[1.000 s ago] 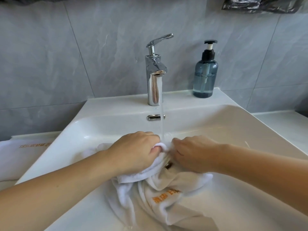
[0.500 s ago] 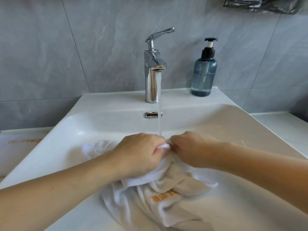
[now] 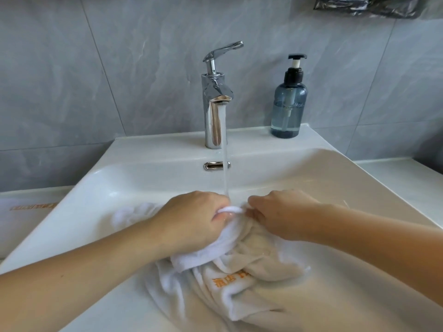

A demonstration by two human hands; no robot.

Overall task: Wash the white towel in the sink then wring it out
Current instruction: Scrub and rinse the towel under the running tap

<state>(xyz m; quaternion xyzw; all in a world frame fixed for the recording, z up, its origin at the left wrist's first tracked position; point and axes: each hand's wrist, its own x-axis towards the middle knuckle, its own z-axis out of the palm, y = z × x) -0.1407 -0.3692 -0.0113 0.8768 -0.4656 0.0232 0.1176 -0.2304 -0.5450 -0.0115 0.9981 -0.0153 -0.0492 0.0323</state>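
Both hands' grip bunches white towel [image 3: 239, 271] under running water

White ceramic sink [image 3: 148, 149] set into a pale worktop [image 3: 395, 178] against a grey tiled wall. On the sink's back ledge: chrome faucet [image 3: 214, 109] at centre, water running, and a blue-tinted soap dispenser [image 3: 288, 109] with a black pump standing upright to its right. White towel [image 3: 239, 281] with orange lettering lies bunched in the basin. Another white cloth [image 3: 21, 212] with orange print lies on the worktop left of the sink.
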